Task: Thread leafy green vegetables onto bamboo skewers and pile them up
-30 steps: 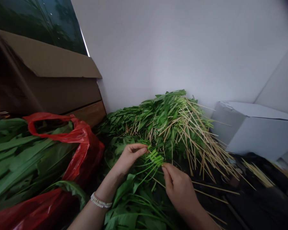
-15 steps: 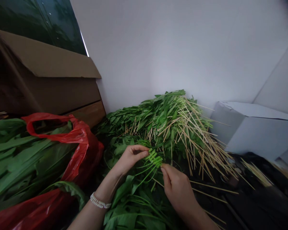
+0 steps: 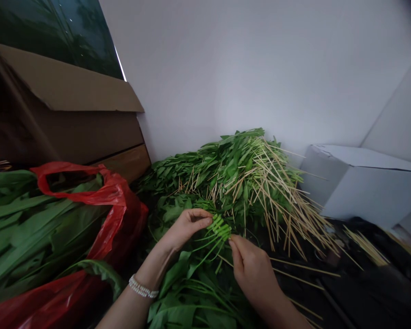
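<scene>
A short row of green leaf stems (image 3: 219, 227), packed side by side, is held between my two hands. My left hand (image 3: 192, 225) is closed in a pinch at the row's upper left end and wears a pearl-like bracelet (image 3: 143, 288) at the wrist. At the lower right end my right hand (image 3: 251, 260) is closed on what looks like a bamboo skewer, mostly hidden by the fingers and stems. Thin stalks trail down from the row toward loose green leaves (image 3: 195, 304) underneath. Behind my hands lies a heap of skewered leaves (image 3: 226, 164), with bare bamboo skewers (image 3: 287, 205) sticking out at its right.
To the left stands a red plastic bag (image 3: 123, 205) full of long leaves (image 3: 27, 233), with an open cardboard box (image 3: 89, 132) behind it. A white box (image 3: 373, 192) is at the right by the wall. More loose skewers (image 3: 366, 246) lie on the dark surface.
Almost nothing differs. My right hand has shifted very slightly at the end of the stem row; my left hand keeps its pinch in the same place.
</scene>
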Demonstrator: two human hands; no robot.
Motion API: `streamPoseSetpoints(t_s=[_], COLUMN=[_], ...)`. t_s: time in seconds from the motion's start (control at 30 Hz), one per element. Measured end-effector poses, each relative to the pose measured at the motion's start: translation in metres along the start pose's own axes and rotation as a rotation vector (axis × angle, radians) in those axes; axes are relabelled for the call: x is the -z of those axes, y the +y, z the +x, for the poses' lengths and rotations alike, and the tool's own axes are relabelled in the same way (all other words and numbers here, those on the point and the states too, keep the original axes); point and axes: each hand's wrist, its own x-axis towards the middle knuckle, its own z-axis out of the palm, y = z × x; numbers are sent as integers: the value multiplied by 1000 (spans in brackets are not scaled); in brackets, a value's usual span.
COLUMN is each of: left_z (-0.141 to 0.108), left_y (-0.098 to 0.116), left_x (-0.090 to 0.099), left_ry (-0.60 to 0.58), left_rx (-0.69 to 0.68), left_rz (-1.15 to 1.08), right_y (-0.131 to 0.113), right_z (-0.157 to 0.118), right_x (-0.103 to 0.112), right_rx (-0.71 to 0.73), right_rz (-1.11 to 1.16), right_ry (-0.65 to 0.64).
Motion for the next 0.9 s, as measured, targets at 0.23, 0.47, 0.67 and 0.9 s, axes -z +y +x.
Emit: streamPoseSetpoints(t_s=[0.23, 0.47, 0.67, 0.9], left_z=[0, 3, 8, 8], left_y=[16, 8, -10, -18], left_x=[15, 10, 12, 20], left_ry=[113, 82, 57, -52], left_rx=[-65, -189, -320, -382], left_rz=[-139, 258, 885, 1111], right_y=[-18, -31, -29, -28], right_z=[-6, -20, -19, -21], right_x=[2, -11, -11, -14], right_rx=[412, 732, 694, 713], right_rz=[-105, -182, -182, -207], right_ry=[4, -16, -4, -29])
